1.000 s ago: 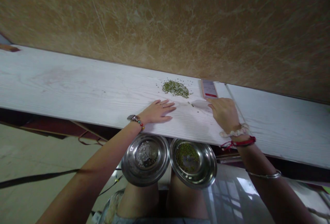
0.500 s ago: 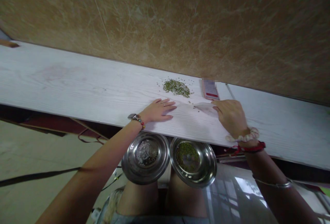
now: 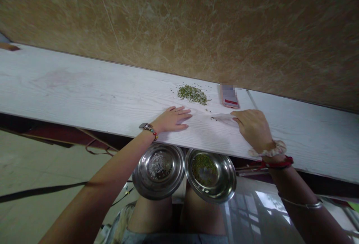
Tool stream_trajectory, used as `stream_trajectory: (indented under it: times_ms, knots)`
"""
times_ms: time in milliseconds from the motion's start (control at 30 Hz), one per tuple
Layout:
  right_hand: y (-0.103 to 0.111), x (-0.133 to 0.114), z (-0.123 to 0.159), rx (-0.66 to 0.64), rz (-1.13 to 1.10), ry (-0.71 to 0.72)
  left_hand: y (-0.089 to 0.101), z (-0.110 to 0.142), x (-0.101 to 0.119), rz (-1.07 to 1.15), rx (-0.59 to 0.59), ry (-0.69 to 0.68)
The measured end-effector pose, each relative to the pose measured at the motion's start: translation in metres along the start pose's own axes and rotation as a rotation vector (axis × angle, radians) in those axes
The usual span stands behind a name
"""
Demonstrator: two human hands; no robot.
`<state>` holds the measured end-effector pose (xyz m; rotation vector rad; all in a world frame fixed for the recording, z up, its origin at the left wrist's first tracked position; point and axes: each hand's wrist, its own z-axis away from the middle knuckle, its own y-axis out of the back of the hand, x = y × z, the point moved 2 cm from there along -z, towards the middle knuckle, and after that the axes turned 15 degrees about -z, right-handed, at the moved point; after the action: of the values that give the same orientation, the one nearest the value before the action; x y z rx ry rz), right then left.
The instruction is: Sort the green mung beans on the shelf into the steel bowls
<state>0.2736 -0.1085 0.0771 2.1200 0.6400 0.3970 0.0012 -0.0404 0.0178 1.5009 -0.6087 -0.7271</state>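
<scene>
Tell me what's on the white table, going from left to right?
Left hand lying flat → pile of green beans → pink phone → right hand, all on the white table.

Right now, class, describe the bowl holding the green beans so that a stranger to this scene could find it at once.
Start at the long white board and look just below its near edge, where two steel bowls sit side by side on the person's lap. It is the right-hand bowl. It holds green beans, while the left-hand bowl holds pale white grains.
</scene>
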Motion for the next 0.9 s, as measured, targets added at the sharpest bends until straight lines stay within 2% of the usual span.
stream_trajectory:
  times_ms: [200,533,900]
  knots:
    - [0.000,-0.001,-0.002,-0.037,-0.007,-0.063,-0.001,0.000,0.000,0.002,0.020,-0.002]
    - [0.004,-0.008,0.006,-0.018,0.013,0.008,0.000,0.000,0.000,0.009,-0.002,-0.004]
    - [0.008,-0.004,0.011,-0.012,-0.026,-0.048,0.001,0.000,0.000,0.017,0.001,-0.003]
